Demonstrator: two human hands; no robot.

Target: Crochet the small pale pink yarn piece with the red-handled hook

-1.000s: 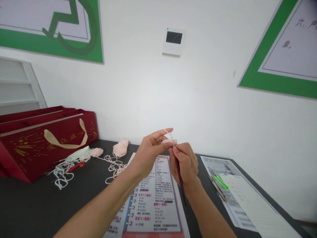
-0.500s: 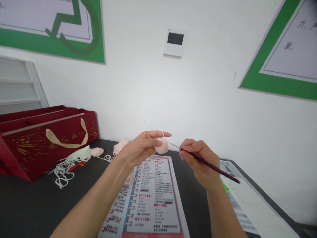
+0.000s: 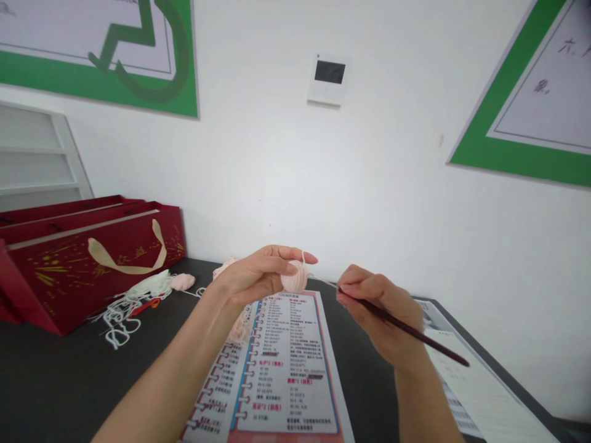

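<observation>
My left hand [image 3: 263,274] pinches a small pale pink crochet piece [image 3: 294,278], rounded and ribbed, between thumb and fingers. A strand of pink yarn loops over its stretched index finger. My right hand [image 3: 376,307] is closed round the dark handle of a crochet hook [image 3: 420,335], which slants down to the right. The hook's thin metal shaft points left and reaches the right edge of the crochet piece; its very tip cannot be made out. Below both hands lies a printed pattern sheet [image 3: 302,394] with a drawn spiral binding.
Red gift bags [image 3: 92,264] stand at the left on the dark table [image 3: 60,387]. Beside them lie white yarn [image 3: 122,314], a small pink piece [image 3: 183,282] and a red-orange item [image 3: 148,306]. More pink yarn [image 3: 225,267] is partly behind my left arm. Papers [image 3: 475,381] lie at the right.
My right hand has shifted slightly right and down, and the hook handle tilts lower. The crochet piece has moved a little left in my left hand's grip.
</observation>
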